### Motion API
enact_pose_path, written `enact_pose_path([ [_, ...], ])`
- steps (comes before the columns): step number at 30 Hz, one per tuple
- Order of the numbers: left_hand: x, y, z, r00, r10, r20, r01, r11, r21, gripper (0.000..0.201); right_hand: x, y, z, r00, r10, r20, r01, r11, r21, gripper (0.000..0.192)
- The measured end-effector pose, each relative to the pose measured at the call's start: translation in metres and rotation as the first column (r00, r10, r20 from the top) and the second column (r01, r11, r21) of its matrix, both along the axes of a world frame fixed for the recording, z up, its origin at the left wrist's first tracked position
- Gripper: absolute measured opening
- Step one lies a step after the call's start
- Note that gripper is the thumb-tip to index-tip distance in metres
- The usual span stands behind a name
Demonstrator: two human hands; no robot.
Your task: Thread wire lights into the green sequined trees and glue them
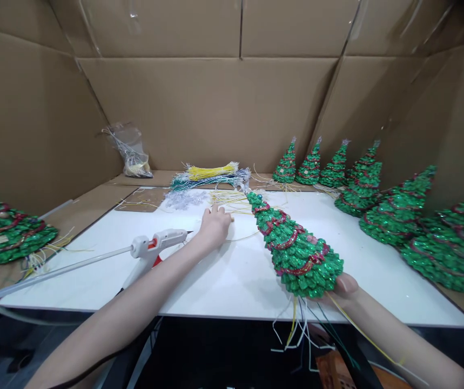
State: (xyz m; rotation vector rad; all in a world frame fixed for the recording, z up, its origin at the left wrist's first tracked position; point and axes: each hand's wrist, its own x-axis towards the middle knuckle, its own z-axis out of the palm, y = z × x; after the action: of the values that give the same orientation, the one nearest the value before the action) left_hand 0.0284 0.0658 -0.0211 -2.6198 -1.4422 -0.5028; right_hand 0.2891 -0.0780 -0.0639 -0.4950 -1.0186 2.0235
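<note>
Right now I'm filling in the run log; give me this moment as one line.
left hand: flat on white board, by yellow wires | right hand: holds green tree by base, tilted | glue gun: untouched

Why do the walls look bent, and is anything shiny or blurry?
Head view: the wide lens bows the cardboard walls and table edge; light glints off the glittery tree in the right hand; the white board looks bright; the corners go dark; nothing is badly blurred.
</note>
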Motion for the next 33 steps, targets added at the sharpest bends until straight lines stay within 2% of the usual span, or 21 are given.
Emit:
enact_pose_path([
  [3, 0.006, 0.001, -0.003, 1.000, 0.022, -0.011, -0.022, 1.000, -0.005, 0.033, -0.003, -0.001, 0.003, 1.000, -0.009, -0.012, 0.010, 1.000, 0.022, 0.060],
  [7, 0.008, -0.001, 0.003, 0.996, -0.012, 0.084, 0.012, 1.000, 0.006, 0.029, -0.007, -0.003, 0.006, 0.998, -0.024, 0.059, 0.020, 0.996, 0.083, 0.069],
  [10, 0.004, -0.006, 0.018, 0.968, -0.072, 0.240, 0.066, 0.997, 0.031, 0.011, -0.009, -0.004, 0.005, 0.999, -0.021, 0.041, 0.015, 0.992, 0.129, 0.075],
  [12, 0.002, -0.012, 0.034, 0.917, -0.109, 0.385, 0.086, 0.993, 0.077, 0.014, -0.011, -0.005, 0.005, 0.999, -0.028, 0.017, 0.025, 0.990, 0.137, 0.077],
  [14, 0.001, -0.022, 0.053, 0.835, -0.131, 0.534, 0.061, 0.987, 0.146, 0.021, -0.013, -0.006, 0.006, 0.999, -0.038, 0.024, 0.035, 0.993, 0.117, 0.077],
  [15, 0.002, -0.029, 0.064, 0.758, -0.165, 0.630, 0.057, 0.980, 0.188, 0.024, -0.014, -0.006, 0.008, 0.999, -0.043, 0.027, 0.040, 0.994, 0.101, 0.076],
  [16, 0.003, -0.037, 0.076, 0.518, -0.270, 0.812, 0.143, 0.963, 0.229, 0.024, -0.016, -0.006, 0.009, 0.999, -0.046, 0.027, 0.043, 0.995, 0.086, 0.075],
  [17, 0.005, -0.046, 0.087, 0.289, -0.309, 0.906, 0.276, 0.933, 0.230, 0.030, -0.017, -0.006, 0.011, 0.999, -0.047, 0.024, 0.045, 0.996, 0.072, 0.073],
  [18, 0.007, -0.055, 0.098, 0.134, -0.294, 0.946, 0.425, 0.880, 0.213, 0.039, -0.019, -0.006, 0.013, 0.999, -0.049, 0.021, 0.048, 0.997, 0.057, 0.071],
  [19, 0.010, -0.064, 0.109, 0.029, -0.248, 0.968, 0.549, 0.814, 0.192, 0.049, -0.021, -0.006, 0.014, 0.998, -0.052, 0.022, 0.052, 0.998, 0.040, 0.068],
  [20, 0.012, -0.073, 0.118, -0.018, -0.203, 0.979, 0.640, 0.750, 0.167, 0.058, -0.024, -0.006, 0.015, 0.998, -0.056, 0.018, 0.055, 0.998, 0.027, 0.066],
  [22, 0.018, -0.086, 0.132, -0.081, -0.115, 0.990, 0.745, 0.652, 0.137, 0.066, -0.029, -0.005, 0.017, 0.998, -0.056, 0.000, 0.056, 0.998, 0.010, 0.064],
  [24, 0.025, -0.093, 0.138, -0.097, -0.031, 0.995, 0.806, 0.584, 0.097, 0.068, -0.034, -0.005, 0.018, 0.998, -0.053, -0.032, 0.054, 0.998, 0.014, 0.067],
  [29, 0.038, -0.089, 0.133, -0.154, 0.157, 0.976, 0.892, 0.446, 0.069, 0.066, -0.043, -0.005, 0.019, 0.997, -0.064, -0.038, 0.065, 0.997, 0.043, 0.069],
  [33, 0.041, -0.085, 0.129, -0.184, 0.233, 0.955, 0.915, 0.397, 0.080, 0.066, -0.046, -0.006, 0.021, 0.998, -0.047, -0.041, 0.049, 0.997, 0.055, 0.070],
])
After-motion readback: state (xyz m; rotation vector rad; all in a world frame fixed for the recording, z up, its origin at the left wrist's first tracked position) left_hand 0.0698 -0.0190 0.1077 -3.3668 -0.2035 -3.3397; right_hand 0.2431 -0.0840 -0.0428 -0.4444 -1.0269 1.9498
